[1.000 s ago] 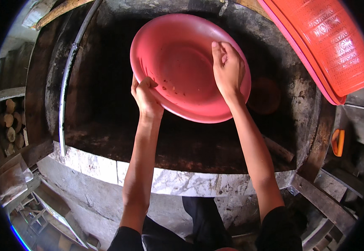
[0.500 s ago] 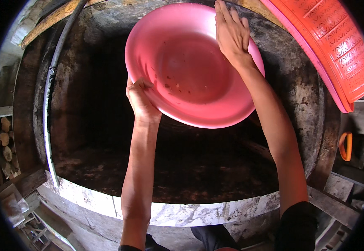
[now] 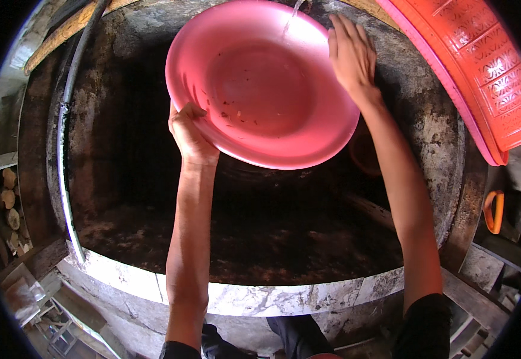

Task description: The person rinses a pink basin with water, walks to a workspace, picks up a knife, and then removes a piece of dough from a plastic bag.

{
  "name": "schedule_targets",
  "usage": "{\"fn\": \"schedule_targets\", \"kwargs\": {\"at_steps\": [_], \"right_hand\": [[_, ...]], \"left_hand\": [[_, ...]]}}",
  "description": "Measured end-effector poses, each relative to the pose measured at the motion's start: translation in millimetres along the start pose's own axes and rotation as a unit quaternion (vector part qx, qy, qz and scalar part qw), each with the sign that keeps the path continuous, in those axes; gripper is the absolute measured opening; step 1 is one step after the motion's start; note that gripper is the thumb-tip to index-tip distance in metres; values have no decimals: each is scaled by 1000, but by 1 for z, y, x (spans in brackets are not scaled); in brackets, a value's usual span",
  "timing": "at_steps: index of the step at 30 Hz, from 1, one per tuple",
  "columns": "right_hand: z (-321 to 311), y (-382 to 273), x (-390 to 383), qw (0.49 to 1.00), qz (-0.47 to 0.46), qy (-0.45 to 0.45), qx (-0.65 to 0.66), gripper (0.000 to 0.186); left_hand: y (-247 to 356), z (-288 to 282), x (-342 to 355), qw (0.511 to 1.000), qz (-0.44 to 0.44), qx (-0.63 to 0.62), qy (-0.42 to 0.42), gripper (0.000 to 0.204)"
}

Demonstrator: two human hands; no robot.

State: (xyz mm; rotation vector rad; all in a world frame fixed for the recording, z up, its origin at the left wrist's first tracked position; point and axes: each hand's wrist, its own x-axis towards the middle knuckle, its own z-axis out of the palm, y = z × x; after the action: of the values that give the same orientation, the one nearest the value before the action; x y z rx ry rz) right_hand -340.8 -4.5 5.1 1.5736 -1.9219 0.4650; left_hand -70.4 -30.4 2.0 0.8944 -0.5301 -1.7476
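Observation:
A wide pink plastic basin [image 3: 260, 140] is held tilted over a dark concrete tank. My left hand [image 3: 192, 134] grips its lower left rim, the thumb lying over the inside edge. Small dark bits of debris [image 3: 227, 113] lie scattered on the basin's bottom. At the top, a thin stream of clear water [image 3: 293, 17] falls into the basin near its far rim. My right hand [image 3: 354, 60] is at the right rim with its fingers stretched out; whether the palm presses on the rim cannot be seen.
A white-topped ledge [image 3: 272, 298] runs along the tank's near side. A grey pipe [image 3: 64, 137] stands at the left. Orange-red patterned plasticware [image 3: 482, 54] is at the upper right, above an orange handle [image 3: 494, 212]. Cut logs [image 3: 9, 197] are stacked far left.
The basin has shifted slightly left and toward the far side with my left hand. My right hand has moved down and right along the rim, and the water stream now shows.

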Motion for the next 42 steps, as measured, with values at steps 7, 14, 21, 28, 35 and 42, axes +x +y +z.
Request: {"fn": "schedule_targets", "kwargs": {"at_steps": [7, 14, 21, 28, 35, 42], "right_hand": [[-75, -63, -107, 960, 216, -120, 131, 70], [-73, -74, -135, 411, 646, -195, 613, 44], [-49, -82, -126, 442, 655, -54, 610, 29], [-42, -105, -140, 470, 656, -46, 588, 25], [-36, -105, -108, 464, 652, -10, 599, 28], [-48, -113, -135, 452, 682, 15, 575, 31]], "left_hand": [[-10, -35, -13, 997, 2, -37, 74, 42], [-18, -45, -18, 994, -6, -65, 92, 46], [-7, -48, -29, 975, -28, 203, 85, 73], [5, -66, -49, 963, -86, 235, 104, 82], [-10, -69, -38, 969, -152, 197, 11, 89], [-48, -39, -41, 950, -279, 122, -75, 51]]}}
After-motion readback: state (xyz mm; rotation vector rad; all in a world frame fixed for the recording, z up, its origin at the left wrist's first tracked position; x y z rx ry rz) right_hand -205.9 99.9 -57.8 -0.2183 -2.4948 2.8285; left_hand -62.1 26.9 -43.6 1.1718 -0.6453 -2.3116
